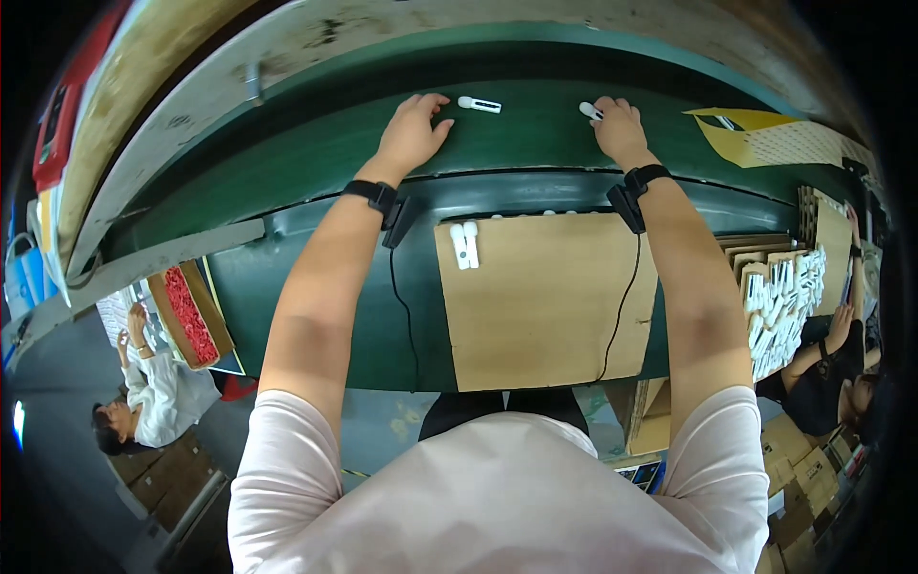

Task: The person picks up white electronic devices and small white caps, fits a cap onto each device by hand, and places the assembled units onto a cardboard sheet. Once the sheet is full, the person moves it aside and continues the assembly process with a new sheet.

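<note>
Both my arms reach out to the far side of a green work surface, with a black strap on each wrist. My left hand is empty, its thumb and fingers apart, just left of a small white stick-shaped device with a rounded end and a dark strip. In the fingers of my right hand is a similar white device, partly covered by them. Nearer to me, two more white devices lie side by side on the upper left corner of a flat cardboard sheet.
At the right, a cardboard tray of many white devices stands beside stacked cardboard. A yellow perforated sheet curves at the far right. A box of red pieces is at the left. People sit at both sides. Thin black cables hang from my wrists.
</note>
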{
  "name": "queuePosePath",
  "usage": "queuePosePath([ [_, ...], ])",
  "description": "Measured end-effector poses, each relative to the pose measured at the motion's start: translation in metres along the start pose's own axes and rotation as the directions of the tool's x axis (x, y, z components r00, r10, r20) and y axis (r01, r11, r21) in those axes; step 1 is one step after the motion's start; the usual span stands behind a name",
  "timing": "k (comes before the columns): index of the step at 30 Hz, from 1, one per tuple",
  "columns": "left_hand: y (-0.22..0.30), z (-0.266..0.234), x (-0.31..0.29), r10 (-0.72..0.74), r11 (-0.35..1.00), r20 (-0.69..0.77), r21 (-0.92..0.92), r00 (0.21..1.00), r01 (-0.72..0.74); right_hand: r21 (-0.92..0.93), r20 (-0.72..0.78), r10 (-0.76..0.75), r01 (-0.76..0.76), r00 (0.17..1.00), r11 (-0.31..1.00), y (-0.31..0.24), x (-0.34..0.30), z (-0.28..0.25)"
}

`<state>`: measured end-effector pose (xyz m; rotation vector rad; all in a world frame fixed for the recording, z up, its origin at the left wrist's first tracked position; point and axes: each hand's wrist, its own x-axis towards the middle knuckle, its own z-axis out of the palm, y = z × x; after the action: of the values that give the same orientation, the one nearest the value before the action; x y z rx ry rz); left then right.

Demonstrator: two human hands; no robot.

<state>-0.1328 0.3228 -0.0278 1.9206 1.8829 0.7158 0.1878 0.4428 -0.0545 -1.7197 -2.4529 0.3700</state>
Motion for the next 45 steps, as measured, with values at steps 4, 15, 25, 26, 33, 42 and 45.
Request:
queuePosePath([
  [4, 0.000, 0.021, 0.021, 0.071, 0.990, -0.060, 0.123, 0.996, -0.063, 0.140, 0.090, -0.085, 0.072, 0.992, 0.988, -0.002, -0.017, -0.017],
  [15, 0.015, 0.006, -0.010, -0.228, 0.930, -0.085, -0.314, 0.970, 0.191, 0.789, 0.211, -0.074, -0.125, 0.975, 0.602, -0.082, -0.164, -0.115],
  [25, 0.163, -0.103, -0.174, -0.432, 0.320, -0.123, -0.947, 0.894, 0.024, 0.947, 0.163, -0.148, -0.113, 0.975, 0.301, -0.137, -0.247, -0.174],
  [26, 0.176, -0.109, -0.188, -0.488, 0.135, -0.051, -0.991, 0.872, 0.018, 0.949, 0.120, -0.176, -0.061, 0.977, 0.310, -0.142, -0.253, -0.181],
  [33, 0.235, -0.135, -0.234, -0.256, 0.353, 0.059, -0.924, 0.965, 0.150, 0.888, -0.096, -0.336, 0.233, 0.937, 0.397, -0.153, -0.285, -0.222],
  [42, 0.297, -0.138, -0.233, -0.121, 0.589, 0.109, -0.792, 0.987, 0.160, 0.845, -0.191, -0.381, 0.349, 0.905, 0.405, -0.152, -0.308, -0.241],
  [45, 0.296, -0.136, -0.232, -0.081, 0.630, 0.066, -0.770, 0.995, 0.102, 0.894, -0.114, -0.318, 0.237, 0.941, 0.380, -0.151, -0.312, -0.242],
])
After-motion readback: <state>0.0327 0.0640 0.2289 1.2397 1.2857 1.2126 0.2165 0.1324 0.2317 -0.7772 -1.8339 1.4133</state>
